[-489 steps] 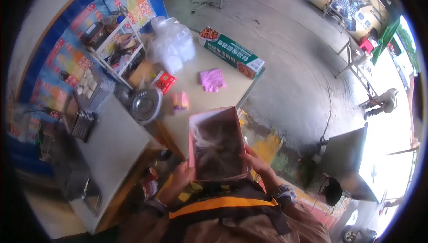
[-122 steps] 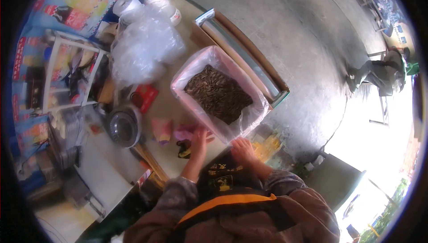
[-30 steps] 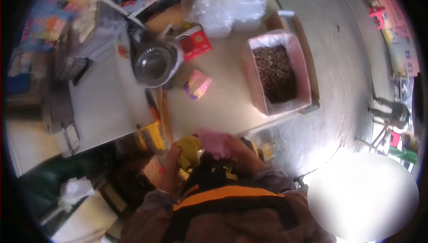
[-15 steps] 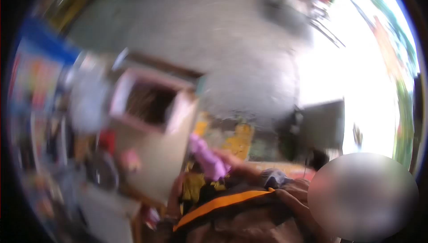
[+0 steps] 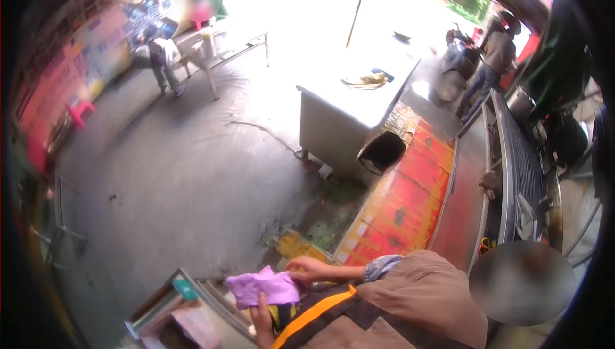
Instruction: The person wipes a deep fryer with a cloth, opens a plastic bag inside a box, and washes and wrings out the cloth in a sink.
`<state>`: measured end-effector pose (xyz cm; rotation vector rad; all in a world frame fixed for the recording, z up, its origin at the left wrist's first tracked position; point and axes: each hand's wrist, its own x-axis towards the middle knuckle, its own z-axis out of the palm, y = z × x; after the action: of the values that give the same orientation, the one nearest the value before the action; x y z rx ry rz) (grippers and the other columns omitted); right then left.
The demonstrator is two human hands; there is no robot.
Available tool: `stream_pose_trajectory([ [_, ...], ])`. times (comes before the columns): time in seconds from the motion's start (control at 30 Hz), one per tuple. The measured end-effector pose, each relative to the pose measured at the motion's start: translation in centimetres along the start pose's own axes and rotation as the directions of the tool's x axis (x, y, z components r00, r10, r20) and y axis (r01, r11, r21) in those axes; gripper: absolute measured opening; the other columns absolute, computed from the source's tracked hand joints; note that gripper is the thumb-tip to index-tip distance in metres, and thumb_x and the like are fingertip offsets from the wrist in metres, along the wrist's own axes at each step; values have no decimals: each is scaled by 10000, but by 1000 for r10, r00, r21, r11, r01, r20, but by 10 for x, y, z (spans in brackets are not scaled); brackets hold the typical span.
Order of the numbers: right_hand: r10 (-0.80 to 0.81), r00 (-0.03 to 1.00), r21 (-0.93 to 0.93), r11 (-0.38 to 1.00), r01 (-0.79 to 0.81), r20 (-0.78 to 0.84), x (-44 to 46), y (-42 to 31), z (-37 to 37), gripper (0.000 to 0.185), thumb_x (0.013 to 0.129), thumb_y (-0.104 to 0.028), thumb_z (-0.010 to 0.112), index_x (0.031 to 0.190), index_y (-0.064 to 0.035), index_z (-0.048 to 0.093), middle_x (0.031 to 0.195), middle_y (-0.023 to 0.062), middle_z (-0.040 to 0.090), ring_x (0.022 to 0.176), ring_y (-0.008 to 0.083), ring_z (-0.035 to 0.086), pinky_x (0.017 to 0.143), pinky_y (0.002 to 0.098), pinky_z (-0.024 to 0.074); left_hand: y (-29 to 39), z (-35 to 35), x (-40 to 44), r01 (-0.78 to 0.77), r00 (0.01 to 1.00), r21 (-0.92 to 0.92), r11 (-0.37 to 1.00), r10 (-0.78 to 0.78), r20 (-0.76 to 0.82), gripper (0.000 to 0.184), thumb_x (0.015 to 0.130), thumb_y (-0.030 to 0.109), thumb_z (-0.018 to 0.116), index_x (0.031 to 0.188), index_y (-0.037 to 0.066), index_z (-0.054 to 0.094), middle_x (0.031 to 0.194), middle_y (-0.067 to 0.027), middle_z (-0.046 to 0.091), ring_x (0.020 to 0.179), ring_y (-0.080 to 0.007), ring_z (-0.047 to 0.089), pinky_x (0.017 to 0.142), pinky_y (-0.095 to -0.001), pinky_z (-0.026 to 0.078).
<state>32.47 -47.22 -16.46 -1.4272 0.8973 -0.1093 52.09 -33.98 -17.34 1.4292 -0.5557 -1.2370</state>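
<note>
A purple cloth (image 5: 264,287), loosely bunched or folded, is between my two hands in front of my body. My left hand (image 5: 261,318) grips its lower edge, with the thumb upright against the fabric. Coming in from the right, my right hand (image 5: 309,268) has its fingers closed at the cloth's right end. Just below the cloth is a bit of yellow and black fabric (image 5: 282,316) at my waist. Close to my left hand stands a table edge (image 5: 221,304) with a pink box (image 5: 195,324) on it, partly cut off by the frame.
A white-topped counter (image 5: 333,125) stands ahead, a yellowish item (image 5: 368,81) on it and a dark bin (image 5: 382,152) beside it. A red-and-yellow surface (image 5: 410,186) and a metal-framed rack (image 5: 503,170) run along the right. People (image 5: 493,54) (image 5: 165,61) are farther off.
My view has swung right and up, so the pink box has shifted to the lower left and the counter has come into view. The purple cloth stays in my hands.
</note>
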Motion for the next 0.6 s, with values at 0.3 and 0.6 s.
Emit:
stream_pose_trajectory([
  [0.3,-618,766,-248,781,573,-176,-17,-13,10,503,851,-305,587,1261,-55,435,1201,149,456,1083,241,471,876,340,421,30,42,34,-195,935,317,928,78,347,365,879,176,488,1174,-39,477,1186,-166,512,1087,-264,495,940,-352,354],
  [0.6,-91,857,323,902,286,-507,-43,-16,2,272,887,-210,524,1115,-65,553,961,54,602,833,90,565,722,243,470,75,84,45,-280,835,538,795,-74,545,417,851,338,541,1098,2,537,1005,-134,602,961,-248,570,843,-345,425],
])
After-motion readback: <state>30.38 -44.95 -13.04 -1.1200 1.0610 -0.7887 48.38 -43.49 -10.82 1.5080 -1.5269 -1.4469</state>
